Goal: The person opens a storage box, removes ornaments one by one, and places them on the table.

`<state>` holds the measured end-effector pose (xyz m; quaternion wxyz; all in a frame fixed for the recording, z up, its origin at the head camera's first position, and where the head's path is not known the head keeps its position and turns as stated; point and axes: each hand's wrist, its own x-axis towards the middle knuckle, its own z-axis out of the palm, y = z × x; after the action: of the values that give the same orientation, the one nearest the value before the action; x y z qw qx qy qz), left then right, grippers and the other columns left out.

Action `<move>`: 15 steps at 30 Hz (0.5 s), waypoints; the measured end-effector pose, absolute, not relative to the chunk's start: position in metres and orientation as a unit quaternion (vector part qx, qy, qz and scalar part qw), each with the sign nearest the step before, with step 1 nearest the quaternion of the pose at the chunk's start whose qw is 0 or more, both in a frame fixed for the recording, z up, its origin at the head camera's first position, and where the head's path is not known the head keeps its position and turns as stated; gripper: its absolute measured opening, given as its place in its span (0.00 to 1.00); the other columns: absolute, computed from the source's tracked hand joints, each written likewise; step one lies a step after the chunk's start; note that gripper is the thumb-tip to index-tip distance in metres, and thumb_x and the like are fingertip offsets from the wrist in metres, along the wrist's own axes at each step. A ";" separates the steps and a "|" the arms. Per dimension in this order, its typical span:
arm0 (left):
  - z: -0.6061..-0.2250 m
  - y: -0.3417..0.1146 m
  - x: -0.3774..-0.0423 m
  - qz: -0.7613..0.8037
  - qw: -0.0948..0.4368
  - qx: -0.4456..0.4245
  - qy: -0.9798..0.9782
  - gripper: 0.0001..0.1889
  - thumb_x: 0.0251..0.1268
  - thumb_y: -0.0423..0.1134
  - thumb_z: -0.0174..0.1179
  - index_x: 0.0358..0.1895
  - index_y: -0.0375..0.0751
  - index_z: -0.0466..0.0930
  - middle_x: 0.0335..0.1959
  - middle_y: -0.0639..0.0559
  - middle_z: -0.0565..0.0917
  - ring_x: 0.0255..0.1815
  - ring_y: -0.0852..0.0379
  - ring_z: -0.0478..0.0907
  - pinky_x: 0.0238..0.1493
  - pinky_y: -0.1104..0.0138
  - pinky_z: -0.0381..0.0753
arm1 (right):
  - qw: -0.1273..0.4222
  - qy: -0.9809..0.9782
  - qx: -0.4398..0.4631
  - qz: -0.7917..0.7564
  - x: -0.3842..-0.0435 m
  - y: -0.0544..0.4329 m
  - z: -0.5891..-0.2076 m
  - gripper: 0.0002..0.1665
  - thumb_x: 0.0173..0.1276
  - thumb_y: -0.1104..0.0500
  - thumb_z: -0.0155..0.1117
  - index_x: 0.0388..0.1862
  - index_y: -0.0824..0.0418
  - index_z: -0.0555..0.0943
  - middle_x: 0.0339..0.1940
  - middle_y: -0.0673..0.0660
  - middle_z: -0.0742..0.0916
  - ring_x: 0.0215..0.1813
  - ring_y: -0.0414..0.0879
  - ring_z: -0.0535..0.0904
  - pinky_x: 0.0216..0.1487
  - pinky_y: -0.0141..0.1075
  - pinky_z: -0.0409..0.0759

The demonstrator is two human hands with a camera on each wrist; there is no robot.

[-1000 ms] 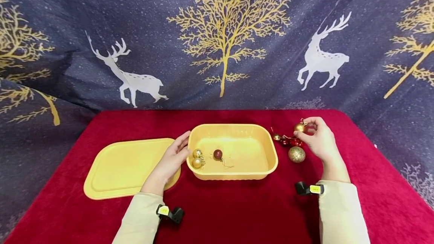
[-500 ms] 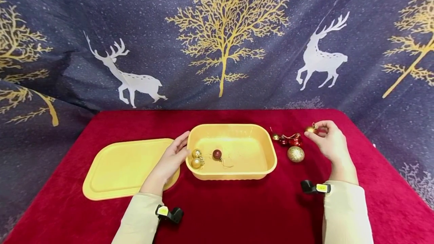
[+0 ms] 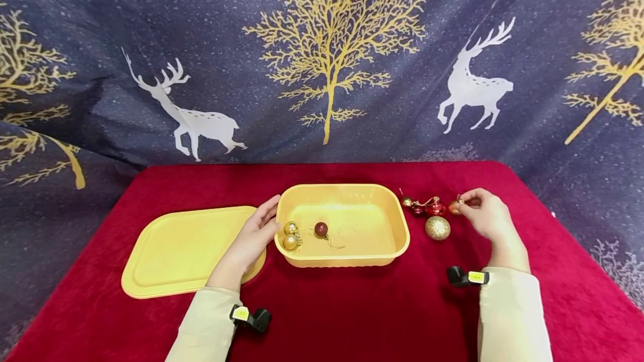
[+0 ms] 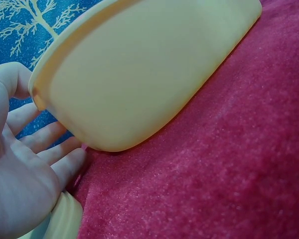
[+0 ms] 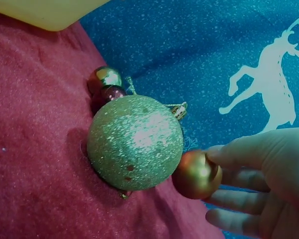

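My left hand (image 3: 255,232) rests against the left end of a yellow plastic box (image 3: 342,262). In the left wrist view its fingers (image 4: 45,137) lie loosely extended along the box's wall, thumb up by the rim. Two small gold Christmas balls (image 3: 290,242) and a dark red one (image 3: 321,229) lie inside the box. On the right, my right hand (image 3: 490,217) pinches a gold Christmas ball (image 5: 197,177) between thumb and fingers, low over the cloth. A larger glittery gold ball (image 3: 437,228) sits just in front of it, with a shiny red ornament (image 3: 435,209) behind.
A flat yellow lid (image 3: 186,250) lies left of the box, partly under my left forearm. Close to the box's right end are a small gold ball (image 3: 407,202) and a dark red ball (image 3: 417,210). A printed deer backdrop (image 3: 322,71) hangs behind the red-covered table (image 3: 352,317).
My right hand has carried the gold ball rightward, away from the red ornaments, then lowered it toward the cloth beside the red ornament. My left hand has stayed at the box.
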<state>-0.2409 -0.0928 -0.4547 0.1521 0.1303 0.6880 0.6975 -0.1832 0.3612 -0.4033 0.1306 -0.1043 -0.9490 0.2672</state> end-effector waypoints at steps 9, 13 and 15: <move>-0.456 -0.093 -0.242 0.696 0.152 0.131 0.689 0.33 0.66 0.28 0.44 0.75 0.43 0.48 0.73 0.40 0.57 0.73 0.46 0.55 0.62 0.69 0.66 | 0.070 -0.961 -0.061 0.261 -0.184 0.361 -0.405 0.15 0.61 0.58 0.63 0.40 0.70 0.80 0.35 0.66 0.87 0.33 0.40 0.79 0.35 0.36 0.73; -0.456 -0.093 -0.242 0.696 0.152 0.131 0.690 0.33 0.67 0.28 0.44 0.75 0.43 0.48 0.73 0.40 0.57 0.73 0.47 0.55 0.63 0.67 0.66 | 0.051 -0.959 -0.049 0.275 -0.184 0.360 -0.404 0.18 0.63 0.56 0.61 0.43 0.71 0.80 0.33 0.64 0.88 0.33 0.35 0.77 0.36 0.34 0.74; -0.456 -0.093 -0.242 0.697 0.152 0.133 0.688 0.33 0.66 0.28 0.44 0.75 0.43 0.48 0.74 0.40 0.57 0.73 0.47 0.55 0.61 0.70 0.67 | 0.046 -0.958 -0.046 0.278 -0.184 0.359 -0.402 0.19 0.65 0.55 0.59 0.44 0.72 0.80 0.31 0.62 0.88 0.31 0.33 0.76 0.35 0.32 0.74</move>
<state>-0.2422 -0.0929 -0.4563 0.1524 0.1328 0.6878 0.6972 -0.1844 0.3586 -0.4022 0.0465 -0.0459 -0.9584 0.2777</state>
